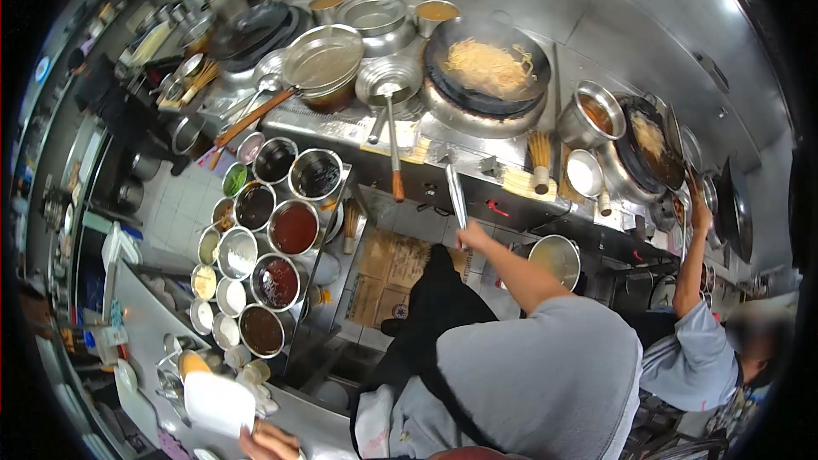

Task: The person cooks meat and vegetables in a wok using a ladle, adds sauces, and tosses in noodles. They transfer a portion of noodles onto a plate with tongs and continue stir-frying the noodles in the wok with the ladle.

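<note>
My right hand point(469, 237) grips a long, shiny metal utensil point(456, 192) in front of the stove; its exact kind is unclear. Beyond it, a wok point(436, 77) on the burner holds pale noodles point(490, 68). At the lower left, my left hand point(271, 441) has its fingers closed at the corner of a white, squarish container point(219, 403), tilted and washed out by glare. An orange-yellow thing point(194, 364) shows behind that container. Several metal pots of sauces stand nearby, including a red one point(293, 228) and a brown one point(261, 330).
A co-worker's hand point(700, 215) is by a second wok point(652, 145) at right. A wooden-handled ladle point(394, 140) and a bamboo brush point(540, 162) lie along the stove edge. Flattened cardboard point(388, 268) covers some floor. A pot of liquid point(554, 261) stands below the stove.
</note>
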Demonstrator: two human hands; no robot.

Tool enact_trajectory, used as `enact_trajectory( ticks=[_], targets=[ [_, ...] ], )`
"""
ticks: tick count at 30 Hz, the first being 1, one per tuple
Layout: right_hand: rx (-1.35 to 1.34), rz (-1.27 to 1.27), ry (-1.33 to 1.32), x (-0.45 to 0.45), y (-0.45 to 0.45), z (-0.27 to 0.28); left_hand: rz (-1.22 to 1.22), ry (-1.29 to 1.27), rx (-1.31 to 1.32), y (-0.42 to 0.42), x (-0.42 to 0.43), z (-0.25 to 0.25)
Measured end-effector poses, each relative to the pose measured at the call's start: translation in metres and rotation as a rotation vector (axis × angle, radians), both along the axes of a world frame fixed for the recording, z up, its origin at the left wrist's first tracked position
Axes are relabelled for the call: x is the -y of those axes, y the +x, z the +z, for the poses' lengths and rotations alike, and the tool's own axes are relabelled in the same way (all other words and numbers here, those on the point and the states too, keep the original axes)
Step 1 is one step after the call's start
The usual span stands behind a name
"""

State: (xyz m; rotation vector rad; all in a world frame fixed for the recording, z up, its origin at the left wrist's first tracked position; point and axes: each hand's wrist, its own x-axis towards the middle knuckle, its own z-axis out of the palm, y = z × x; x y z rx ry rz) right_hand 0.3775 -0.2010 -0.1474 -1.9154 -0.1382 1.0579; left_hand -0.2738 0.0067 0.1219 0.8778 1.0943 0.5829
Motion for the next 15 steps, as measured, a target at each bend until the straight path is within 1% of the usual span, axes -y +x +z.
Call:
enact_trajectory(
  ticks=[1, 2, 3, 4, 5, 6, 7, 8, 9, 10, 11, 12, 14, 15],
  targets=[
    [0.039, -0.063, 0.041, 0.022, -0.020, 0.016, -0.023, -0.020, 0.009, 0.011, -0.004, 0.003],
    [0.021, -0.090, 0.129, 0.037, -0.025, 0.038, 0.494, 0.251, -0.309, 0.005, -0.036, -0.097],
    [0.001, -0.114, 0.218, 0.049, -0.025, 0.062, 0.217, 0.375, -0.522, 0.068, -0.045, -0.066],
    [0.060, -0.101, 0.205, 0.055, -0.010, 0.098, 0.216, 0.396, -0.425, 0.121, -0.045, -0.071],
    [0.115, -0.088, 0.193, 0.059, 0.019, 0.134, 0.071, 0.307, -0.234, 0.146, -0.063, -0.095],
    [0.101, -0.029, 0.279, 0.068, 0.055, 0.156, 0.118, 0.358, -0.357, 0.206, -0.053, -0.075],
    [0.242, 0.019, 0.192, 0.060, 0.080, 0.210, -0.074, 0.288, -0.286, 0.244, -0.054, -0.059],
    [0.404, -0.027, -0.006, 0.063, 0.124, 0.216, -0.094, 0.337, -0.270, 0.273, -0.056, -0.076],
    [0.451, -0.002, -0.036, 0.063, 0.158, 0.242, -0.075, 0.301, -0.316, 0.306, -0.050, -0.073],
    [0.519, 0.042, -0.052, 0.060, 0.188, 0.266, -0.224, 0.324, -0.278, 0.339, -0.046, -0.053],
    [0.592, 0.016, -0.072, 0.064, 0.237, 0.253, -0.238, 0.296, -0.282, 0.357, -0.047, -0.065],
    [0.729, 0.012, -0.168, 0.058, 0.272, 0.258, -0.250, 0.267, -0.287, 0.376, -0.049, -0.077],
    [0.939, 0.082, -0.467, 0.045, 0.321, 0.274, -0.286, 0.278, -0.247, 0.422, -0.037, -0.054],
    [0.932, 0.088, -0.469, 0.038, 0.347, 0.275, -0.270, 0.247, -0.269, 0.441, -0.033, -0.048]
  ],
)
